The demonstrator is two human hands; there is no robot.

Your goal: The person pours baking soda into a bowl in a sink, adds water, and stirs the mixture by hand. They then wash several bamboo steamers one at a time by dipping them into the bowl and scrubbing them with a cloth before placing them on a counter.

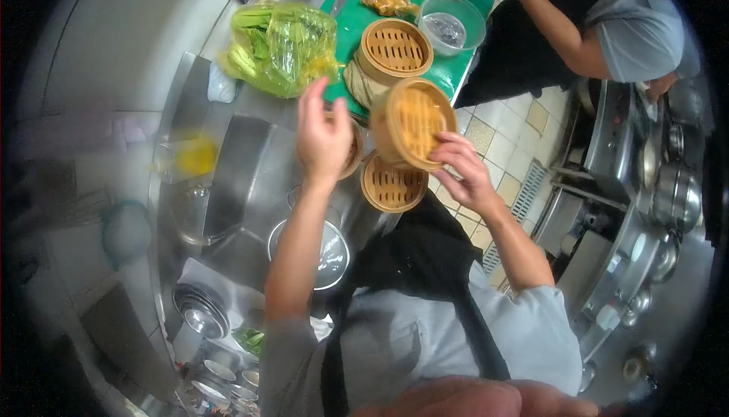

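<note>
My right hand (465, 170) grips the rim of a round bamboo steamer basket (418, 121), which is tilted so its slotted base shows. To the left, my left hand (323, 132) is raised with its fingers apart and nothing in it, partly hiding another bamboo basket (354, 151). A slotted basket (393, 183) sits just below the held one. One more bamboo basket (395, 47) rests on the green board (349, 30), beside a folded beige cloth (361, 83).
Leafy greens in a plastic bag (281, 45) lie left of the board. A clear bowl (452, 26), white pieces and mushrooms are near its far end. A co-worker's arm (550, 18) reaches in at the top right. A metal sink (247, 163) is at the left.
</note>
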